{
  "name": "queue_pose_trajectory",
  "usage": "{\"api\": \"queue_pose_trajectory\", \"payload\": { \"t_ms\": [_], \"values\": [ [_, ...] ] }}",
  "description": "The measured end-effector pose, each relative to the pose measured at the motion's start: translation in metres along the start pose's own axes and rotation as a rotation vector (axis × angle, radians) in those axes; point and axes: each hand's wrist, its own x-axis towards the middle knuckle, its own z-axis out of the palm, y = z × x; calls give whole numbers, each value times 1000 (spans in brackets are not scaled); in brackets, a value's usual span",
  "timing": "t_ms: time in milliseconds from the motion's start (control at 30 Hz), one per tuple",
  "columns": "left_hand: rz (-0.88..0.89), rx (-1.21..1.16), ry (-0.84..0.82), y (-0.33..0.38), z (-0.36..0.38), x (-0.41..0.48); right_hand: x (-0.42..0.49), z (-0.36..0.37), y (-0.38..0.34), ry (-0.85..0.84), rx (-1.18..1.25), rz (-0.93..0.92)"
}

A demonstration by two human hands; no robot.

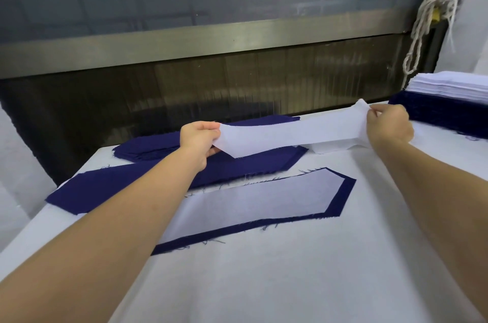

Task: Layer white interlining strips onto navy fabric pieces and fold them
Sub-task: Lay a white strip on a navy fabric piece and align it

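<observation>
I am holding one white strip (285,135) up in the air, across the far side of the table (290,283). My left hand (200,137) pinches its left end, thumb on top and fingers under. My right hand (388,124) pinches the right end between the thumb and fingertips. Both hands are closed on the strip, not wide.

The strip hangs over a pile of navy pieces (158,148). It dips a little in the middle, so I think it is very light, thin and floppy. It would curl or crease if I held only one end. I think holding both ends is best, pulled just enough to keep it flat.

Under my right hand lie more white strips (335,147). To the left and a bit nearer lies one bare navy piece (105,190). I think my strip should go on it, with blue showing all round.

Nearer to me is a finished navy piece (343,190) with a laid white strip (264,198) flat on top. Little threads stick out of its edges, so the blue cloth may fray if I tug it.

On the far right sits a tall stack (454,87), white on top of navy.
</observation>
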Motion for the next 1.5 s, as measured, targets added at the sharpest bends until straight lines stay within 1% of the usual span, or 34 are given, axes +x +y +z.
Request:
{"api": "queue_pose_trajectory", "payload": {
  "t_ms": [100,200,267,367,500,667,767,933,1033,1267,1500],
  "values": [
    [14,29,19,1,-11,0,-6,-4,-7,-27,213,53],
    [40,67,35,2,-28,-1,-17,-5,-15,-70,410,62],
    [68,100,24,5,-44,-3,-25,-6,-19,-108,474,63],
    [104,172,-8,5,-75,-7,-39,-7,-24,-167,498,34],
    [112,257,-6,0,-117,-16,-60,-10,-30,-231,443,-44],
    [55,345,-33,-10,-164,-31,-84,-25,-41,-367,394,-89],
    [73,429,-32,-14,-183,-39,-98,-33,-46,-441,352,-93],
    [124,550,-22,-19,-211,-50,-117,-45,-44,-547,283,-151],
    [151,620,-34,-25,-225,-58,-125,-46,-43,-572,252,-181],
    [144,735,-71,-27,-230,-63,-134,-47,-35,-604,153,-276],
    [197,839,-140,-27,-235,-68,-135,-45,-26,-559,67,-365]
  ]
}}
